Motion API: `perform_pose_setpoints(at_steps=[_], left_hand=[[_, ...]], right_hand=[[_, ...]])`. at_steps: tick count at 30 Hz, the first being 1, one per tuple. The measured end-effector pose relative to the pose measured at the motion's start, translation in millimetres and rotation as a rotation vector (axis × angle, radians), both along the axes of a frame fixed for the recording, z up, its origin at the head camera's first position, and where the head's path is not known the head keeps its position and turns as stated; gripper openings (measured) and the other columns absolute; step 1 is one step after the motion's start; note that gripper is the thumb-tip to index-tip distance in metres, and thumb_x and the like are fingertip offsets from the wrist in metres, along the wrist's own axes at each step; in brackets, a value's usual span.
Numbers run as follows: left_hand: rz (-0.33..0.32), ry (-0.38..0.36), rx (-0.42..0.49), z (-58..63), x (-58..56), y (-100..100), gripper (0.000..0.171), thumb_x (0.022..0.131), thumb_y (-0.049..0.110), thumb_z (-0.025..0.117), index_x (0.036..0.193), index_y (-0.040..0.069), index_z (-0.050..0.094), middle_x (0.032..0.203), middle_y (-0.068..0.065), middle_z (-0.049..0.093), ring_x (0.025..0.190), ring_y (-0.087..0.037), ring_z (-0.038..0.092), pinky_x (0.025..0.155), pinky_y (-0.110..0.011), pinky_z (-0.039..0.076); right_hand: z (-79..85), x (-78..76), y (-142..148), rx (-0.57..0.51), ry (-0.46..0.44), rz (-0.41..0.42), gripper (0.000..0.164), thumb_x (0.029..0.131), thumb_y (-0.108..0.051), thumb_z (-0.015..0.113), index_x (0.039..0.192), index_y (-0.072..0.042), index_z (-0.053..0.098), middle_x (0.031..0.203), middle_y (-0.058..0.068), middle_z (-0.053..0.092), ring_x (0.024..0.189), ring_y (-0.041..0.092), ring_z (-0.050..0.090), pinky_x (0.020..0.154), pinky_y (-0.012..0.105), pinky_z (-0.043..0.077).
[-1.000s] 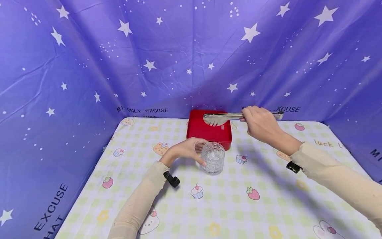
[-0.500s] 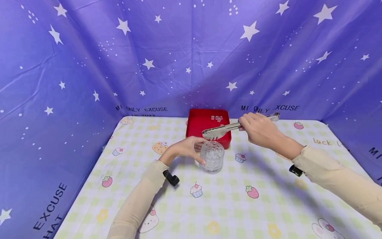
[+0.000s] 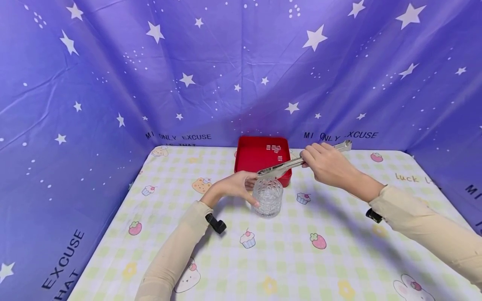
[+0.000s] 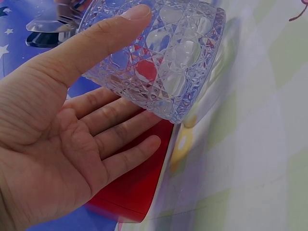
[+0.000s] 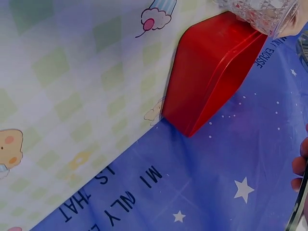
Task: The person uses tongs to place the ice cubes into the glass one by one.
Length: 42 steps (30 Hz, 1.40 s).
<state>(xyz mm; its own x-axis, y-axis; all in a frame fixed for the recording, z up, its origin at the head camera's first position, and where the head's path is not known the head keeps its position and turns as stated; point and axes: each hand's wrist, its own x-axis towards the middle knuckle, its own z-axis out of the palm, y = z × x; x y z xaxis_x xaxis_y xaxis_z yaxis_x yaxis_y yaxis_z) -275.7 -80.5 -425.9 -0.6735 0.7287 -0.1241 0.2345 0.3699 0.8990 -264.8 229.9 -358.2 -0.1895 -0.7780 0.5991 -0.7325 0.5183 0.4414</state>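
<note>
A clear cut-glass cup stands upright on the table. My left hand holds its left side, thumb across the near wall and fingers behind; in the left wrist view the left hand shows its thumb along the patterned glass. My right hand grips metal food tongs by the middle, their broad ends slanting down to the cup's mouth. Behind the cup sits a red tray with several small clear cubes in its right half. Whether anything is between the tongs' tips, I cannot tell.
A checked cloth with cartoon prints covers the table. Purple star-printed curtain rises behind the table and along both sides. The red tray's near wall is right beside the cup in the right wrist view.
My right hand has brought the tongs down from above the red tray to the cup's mouth, uncovering the cubes in the tray. My left hand and the cup have stayed put.
</note>
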Motion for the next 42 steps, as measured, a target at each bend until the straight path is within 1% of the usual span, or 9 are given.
perform_pose_setpoints(at_steps=[9,17,19,24,28,31,34,38,42], left_hand=[[0.005,-0.021,0.005,0.6,0.4,-2,0.079,0.071,0.004,0.092,0.140,-0.003,0.054,0.137,-0.016,0.064,0.125,-0.027,0.062,0.107,-0.030,0.054],[-0.003,-0.033,0.015,-2.2,-1.3,0,0.079,0.072,0.002,0.091,0.141,-0.001,0.054,0.137,-0.015,0.064,0.125,-0.026,0.063,0.107,-0.028,0.053],[0.003,-0.034,0.010,-2.0,-0.7,0,0.079,0.072,0.002,0.090,0.142,-0.001,0.053,0.138,-0.016,0.063,0.126,-0.026,0.062,0.107,-0.028,0.053],[0.005,-0.033,0.000,-0.6,0.4,0,0.079,0.072,0.003,0.091,0.142,-0.001,0.053,0.138,-0.015,0.064,0.125,-0.025,0.062,0.107,-0.028,0.053],[-0.019,-0.024,0.019,0.2,0.4,1,0.075,0.073,0.002,0.090,0.140,0.001,0.057,0.134,-0.014,0.067,0.124,-0.023,0.064,0.107,-0.028,0.053],[-0.027,-0.018,0.028,-0.1,0.7,0,0.073,0.073,0.002,0.090,0.138,0.001,0.059,0.132,-0.013,0.068,0.122,-0.022,0.065,0.107,-0.028,0.053],[-0.028,-0.009,0.029,-1.0,0.5,0,0.071,0.073,0.001,0.090,0.137,0.001,0.060,0.131,-0.013,0.068,0.122,-0.022,0.065,0.107,-0.027,0.053],[-0.028,0.000,0.029,-1.6,0.4,1,0.070,0.073,0.001,0.090,0.136,0.002,0.061,0.131,-0.013,0.069,0.122,-0.022,0.065,0.106,-0.027,0.053],[-0.027,0.004,0.026,-1.2,0.5,1,0.070,0.072,0.001,0.091,0.135,0.002,0.061,0.131,-0.012,0.069,0.121,-0.021,0.065,0.106,-0.027,0.054]], right_hand=[[-1.5,2.1,-1,0.034,0.001,-0.011,0.037,0.112,-0.020,0.030,0.089,0.001,0.051,0.074,0.011,0.047,0.063,0.028,0.045,0.056,0.035,0.038],[-3.6,2.1,1,0.043,-0.022,-0.027,0.040,0.113,-0.022,0.027,0.091,0.001,0.051,0.076,0.011,0.048,0.066,0.029,0.047,0.058,0.037,0.041],[-4.1,1.7,1,0.042,-0.017,-0.028,0.039,0.113,-0.021,0.028,0.092,0.002,0.052,0.076,0.012,0.048,0.066,0.029,0.047,0.057,0.036,0.040],[-3.0,-3.0,-2,0.003,0.019,-0.044,0.036,0.111,-0.021,0.033,0.091,0.002,0.052,0.073,0.011,0.046,0.063,0.029,0.044,0.054,0.034,0.034],[0.8,-6.7,-6,-0.050,0.044,-0.070,0.035,0.110,-0.019,0.034,0.088,0.002,0.052,0.072,0.011,0.046,0.061,0.030,0.046,0.053,0.034,0.031],[4.3,-7.1,-11,-0.072,0.051,-0.104,0.032,0.108,-0.017,0.037,0.089,0.002,0.054,0.074,0.014,0.051,0.063,0.033,0.049,0.053,0.036,0.033],[7.9,-7.1,-15,-0.084,0.046,-0.152,0.022,0.102,-0.012,0.045,0.091,0.003,0.055,0.074,0.016,0.054,0.064,0.035,0.052,0.053,0.037,0.036],[12.0,-8.3,-19,-0.097,0.026,-0.248,0.012,0.094,-0.008,0.058,0.088,0.003,0.056,0.071,0.015,0.054,0.064,0.035,0.053,0.052,0.039,0.038],[13.9,-12.1,-23,-0.126,0.009,-0.340,0.012,0.088,-0.007,0.065,0.085,0.002,0.059,0.069,0.015,0.056,0.062,0.034,0.054,0.050,0.039,0.039]])
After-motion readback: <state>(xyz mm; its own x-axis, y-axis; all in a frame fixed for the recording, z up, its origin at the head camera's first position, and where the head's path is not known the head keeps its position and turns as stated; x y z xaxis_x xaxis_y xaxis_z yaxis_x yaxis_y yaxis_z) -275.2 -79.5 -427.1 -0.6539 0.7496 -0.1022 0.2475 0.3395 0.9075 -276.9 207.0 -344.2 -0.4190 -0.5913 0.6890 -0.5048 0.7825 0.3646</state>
